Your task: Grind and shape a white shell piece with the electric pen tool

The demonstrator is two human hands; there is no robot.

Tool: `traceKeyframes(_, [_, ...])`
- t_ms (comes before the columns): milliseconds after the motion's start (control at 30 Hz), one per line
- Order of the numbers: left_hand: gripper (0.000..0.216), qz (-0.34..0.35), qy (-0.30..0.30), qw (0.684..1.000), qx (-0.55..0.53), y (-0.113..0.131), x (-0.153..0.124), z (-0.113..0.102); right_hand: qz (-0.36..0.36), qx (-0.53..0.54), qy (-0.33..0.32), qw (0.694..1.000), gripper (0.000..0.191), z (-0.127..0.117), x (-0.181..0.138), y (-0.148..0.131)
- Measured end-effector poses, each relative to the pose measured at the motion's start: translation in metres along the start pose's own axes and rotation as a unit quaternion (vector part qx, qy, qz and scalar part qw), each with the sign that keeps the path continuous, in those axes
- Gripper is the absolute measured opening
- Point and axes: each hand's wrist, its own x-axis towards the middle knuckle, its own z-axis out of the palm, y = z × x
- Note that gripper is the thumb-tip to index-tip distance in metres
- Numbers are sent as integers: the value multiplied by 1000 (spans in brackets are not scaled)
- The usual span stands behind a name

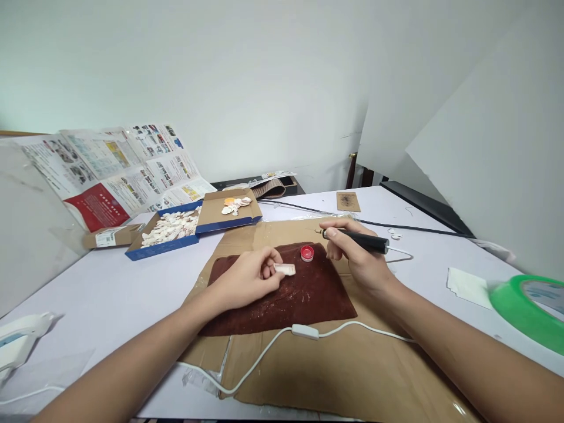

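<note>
My left hand [259,273] is closed, pinching a small whitish strip-shaped piece [285,269] between thumb and fingers over the dark red-brown cloth [282,302]. My right hand [352,249] is wrapped round a black corded pen tool [368,241]. Its thin metal tip points left, apart from the piece. Between the two hands a small red cap [307,253] sits on the cloth, its hollow side up. The cloth lies on a flattened cardboard sheet [308,373].
A white cord with an inline switch [305,332] crosses the cardboard. At left, a blue-edged box [163,252] holds many white pieces; its lid [211,214] carries several more. A glue gun [22,341] lies far left, green tape [520,311] at right.
</note>
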Motion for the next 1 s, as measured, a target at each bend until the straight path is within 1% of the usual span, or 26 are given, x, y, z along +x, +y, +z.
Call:
traceKeyframes(33, [15,14,-38,999,26,0,-7,-2,13,17,-37,999,27,1,-3,-1])
traceKeyframes(67, [14,22,-62,997,42,0,-13,-4,31,29,-77,996,27,3,-6,-2])
traceKeyframes(100, [13,29,-74,995,53,-1,-17,-5,50,35,-117,991,27,4,-10,-3])
traceKeyframes(200, [14,39,-72,994,70,-4,-22,-4,83,7,-211,974,21,5,-19,-8])
traceKeyframes(267, [14,44,-72,994,75,-8,-22,-3,80,-33,-252,964,17,6,-21,-10])
traceKeyframes(300, [15,46,-74,993,74,-9,-22,-2,71,-54,-262,961,17,7,-22,-11])
traceKeyframes(433, [24,52,-78,993,71,-15,-20,1,28,-128,-261,956,17,10,-22,-9])
traceKeyframes(533, [31,49,-80,992,82,-15,-19,2,21,-147,-256,955,16,14,-23,-5])
traceKeyframes(733, [17,48,-81,990,107,-14,-20,1,5,-188,-267,945,13,18,-27,-7])
traceKeyframes(867, [16,52,-69,992,96,-16,-21,4,0,-205,-258,944,13,19,-28,-4])
traceKeyframes(1000, [15,50,-72,993,81,-14,-21,5,-15,-209,-254,944,11,20,-28,2])
